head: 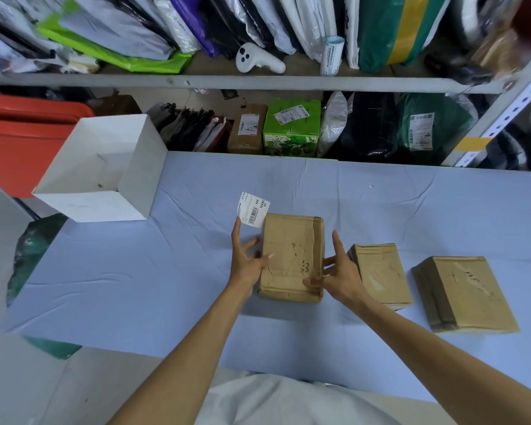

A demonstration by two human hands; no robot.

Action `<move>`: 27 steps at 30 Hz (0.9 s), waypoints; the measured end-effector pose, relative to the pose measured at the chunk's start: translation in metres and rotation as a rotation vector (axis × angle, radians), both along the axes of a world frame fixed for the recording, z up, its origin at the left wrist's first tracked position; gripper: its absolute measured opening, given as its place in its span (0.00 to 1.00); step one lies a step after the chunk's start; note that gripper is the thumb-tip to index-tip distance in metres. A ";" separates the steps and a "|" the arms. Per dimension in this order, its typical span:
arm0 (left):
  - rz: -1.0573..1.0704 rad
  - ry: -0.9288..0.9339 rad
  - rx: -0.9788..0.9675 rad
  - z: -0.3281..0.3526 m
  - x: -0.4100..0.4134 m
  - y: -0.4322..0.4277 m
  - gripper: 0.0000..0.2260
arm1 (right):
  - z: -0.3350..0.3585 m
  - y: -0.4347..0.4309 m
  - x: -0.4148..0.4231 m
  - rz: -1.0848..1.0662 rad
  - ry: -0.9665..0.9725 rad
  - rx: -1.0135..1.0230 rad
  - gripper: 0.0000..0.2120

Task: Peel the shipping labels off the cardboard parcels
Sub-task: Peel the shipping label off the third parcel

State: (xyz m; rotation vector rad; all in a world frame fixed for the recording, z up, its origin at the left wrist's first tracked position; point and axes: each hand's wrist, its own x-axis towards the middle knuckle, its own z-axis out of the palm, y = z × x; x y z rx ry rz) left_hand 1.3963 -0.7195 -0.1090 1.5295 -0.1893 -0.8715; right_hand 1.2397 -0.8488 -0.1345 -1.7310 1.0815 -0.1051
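One label (pixel 253 209) seemingly sticks to the left hand (pixel 246 262) (fingers (pixel 236 234) apart, likewise the right hand (pixel 340 275)).

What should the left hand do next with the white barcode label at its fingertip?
Probably carry the white barcode label left and drop it into the open white cardboard box. The label looks free of the brown cardboard parcel, clinging to the left hand's raised fingertip, and the parcel's top shows bare cardboard; the right hand touches its right edge.
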 end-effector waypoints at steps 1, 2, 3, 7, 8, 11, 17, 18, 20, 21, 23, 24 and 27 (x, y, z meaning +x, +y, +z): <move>-0.005 -0.008 0.010 -0.001 0.000 0.001 0.48 | 0.001 0.000 -0.001 0.006 -0.006 -0.007 0.60; -0.016 -0.029 0.029 -0.002 0.000 0.002 0.48 | 0.002 0.000 -0.001 0.020 -0.010 -0.015 0.59; -0.030 -0.052 0.049 -0.002 0.000 0.003 0.49 | 0.004 0.001 0.000 0.043 -0.012 -0.031 0.58; -0.040 -0.064 0.060 -0.004 -0.002 0.004 0.50 | 0.010 0.007 0.005 0.074 0.014 -0.138 0.61; -0.042 -0.062 0.055 -0.004 -0.003 0.004 0.50 | 0.012 0.009 0.007 0.064 0.016 -0.148 0.62; -0.049 -0.054 0.038 -0.007 -0.005 0.005 0.50 | 0.016 0.013 0.015 0.070 0.080 -0.218 0.67; -0.089 -0.040 0.039 -0.011 -0.006 0.010 0.50 | 0.020 0.010 0.022 0.106 0.217 -0.311 0.69; -0.096 -0.041 0.046 -0.012 -0.006 0.011 0.49 | 0.021 0.010 0.021 0.082 0.192 -0.296 0.64; -0.096 -0.033 0.052 -0.012 -0.006 0.014 0.48 | 0.022 0.008 0.019 0.034 0.140 -0.308 0.49; -0.095 -0.030 0.057 -0.013 -0.006 0.015 0.48 | 0.021 0.007 0.018 0.018 0.128 -0.350 0.40; -0.103 -0.021 0.055 -0.014 -0.006 0.018 0.48 | 0.020 0.006 0.017 0.001 0.144 -0.436 0.25; -0.107 -0.014 0.050 -0.014 -0.007 0.019 0.49 | 0.020 0.006 0.016 0.003 0.159 -0.446 0.22; -0.108 -0.008 0.038 -0.015 -0.008 0.019 0.49 | 0.022 0.007 0.015 0.038 0.187 -0.347 0.40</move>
